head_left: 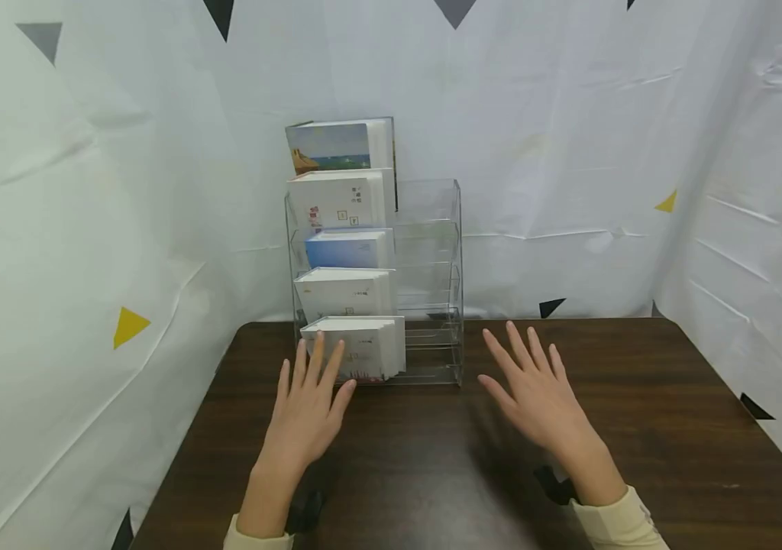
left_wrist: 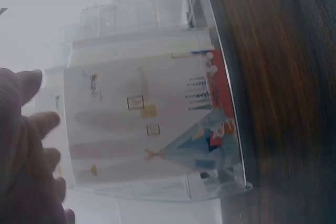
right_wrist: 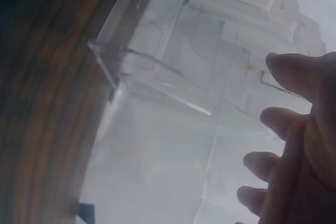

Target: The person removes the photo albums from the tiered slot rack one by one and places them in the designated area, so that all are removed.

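A clear tiered rack (head_left: pixel 432 374) stands on the table, with several books stacked step by step in its left half. In the lowest tier is a white book (head_left: pixel 357 355); its cover (left_wrist: pixel 115 129) shows a blue and red drawing in the left wrist view. My left hand (head_left: pixel 305 416), fingers spread, is in front of this book and its fingertips overlap the cover in the head view. My right hand (head_left: pixel 538 389) hovers right of the rack, fingers spread and holding nothing. Higher up are a blue book (head_left: pixel 346 250) and, at the top, a book with a seaside picture (head_left: pixel 329 145).
The dark wooden table (head_left: pixel 638 428) spreads out on both sides of the rack. White cloth (head_left: pixel 570 137) with grey, black and yellow triangles hangs behind and at the sides. The rack's right half (head_left: pixel 428 244) shows bare clear dividers.
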Demonstrator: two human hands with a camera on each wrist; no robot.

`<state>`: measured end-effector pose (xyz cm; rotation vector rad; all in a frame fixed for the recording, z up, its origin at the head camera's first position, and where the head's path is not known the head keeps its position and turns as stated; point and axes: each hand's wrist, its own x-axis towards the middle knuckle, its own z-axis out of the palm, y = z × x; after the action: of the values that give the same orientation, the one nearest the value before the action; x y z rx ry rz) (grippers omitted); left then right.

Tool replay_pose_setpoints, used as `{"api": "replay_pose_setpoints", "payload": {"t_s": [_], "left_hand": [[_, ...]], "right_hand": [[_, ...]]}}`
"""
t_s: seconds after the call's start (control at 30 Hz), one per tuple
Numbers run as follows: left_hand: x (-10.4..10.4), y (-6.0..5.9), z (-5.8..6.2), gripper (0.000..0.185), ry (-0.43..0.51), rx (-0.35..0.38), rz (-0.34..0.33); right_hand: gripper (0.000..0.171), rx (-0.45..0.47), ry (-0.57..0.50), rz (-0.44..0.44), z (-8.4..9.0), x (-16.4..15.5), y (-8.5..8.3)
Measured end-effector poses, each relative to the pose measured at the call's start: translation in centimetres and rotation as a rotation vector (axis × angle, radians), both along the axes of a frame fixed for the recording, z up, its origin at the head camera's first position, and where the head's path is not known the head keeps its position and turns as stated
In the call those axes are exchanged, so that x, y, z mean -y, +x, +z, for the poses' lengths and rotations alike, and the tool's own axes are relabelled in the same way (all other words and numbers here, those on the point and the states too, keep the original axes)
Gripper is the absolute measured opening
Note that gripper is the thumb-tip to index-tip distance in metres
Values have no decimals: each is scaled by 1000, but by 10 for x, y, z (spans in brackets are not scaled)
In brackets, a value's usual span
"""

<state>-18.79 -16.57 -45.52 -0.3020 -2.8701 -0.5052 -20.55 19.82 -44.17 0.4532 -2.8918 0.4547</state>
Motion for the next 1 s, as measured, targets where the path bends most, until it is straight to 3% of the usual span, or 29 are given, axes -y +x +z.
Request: {"api": "replay_pose_setpoints", "payload": {"t_s": [0.1,0.2,0.27,0.33,0.47,0.57,0.7,0.77,1.0], "left_hand": [[8,0,-1,69,8,-31,22],[19,-3,0,71,64,-90,58],[28,-8,-2,71,163,-114,77],[39,-16,-8,68,320,-124,89],[61,-36,-31,59,731,-71,108],[72,-51,-51,56,954,8,142],[75,-67,-77,57,1073,108,171],[73,-71,-88,59,1099,135,154],[77,-76,-127,66,1249,151,64]], "right_hand": [[73,-17,-69,39,-1,5,-4],[67,-19,-232,119,-3,10,-11],[61,-1,-379,186,-6,16,-18],[57,38,-514,235,-10,23,-26],[54,102,-713,290,-20,45,-47],[58,135,-789,311,-27,66,-62],[67,167,-812,287,-37,94,-78],[71,186,-831,270,-41,105,-85],[69,325,-1004,338,-55,127,-100]]}}
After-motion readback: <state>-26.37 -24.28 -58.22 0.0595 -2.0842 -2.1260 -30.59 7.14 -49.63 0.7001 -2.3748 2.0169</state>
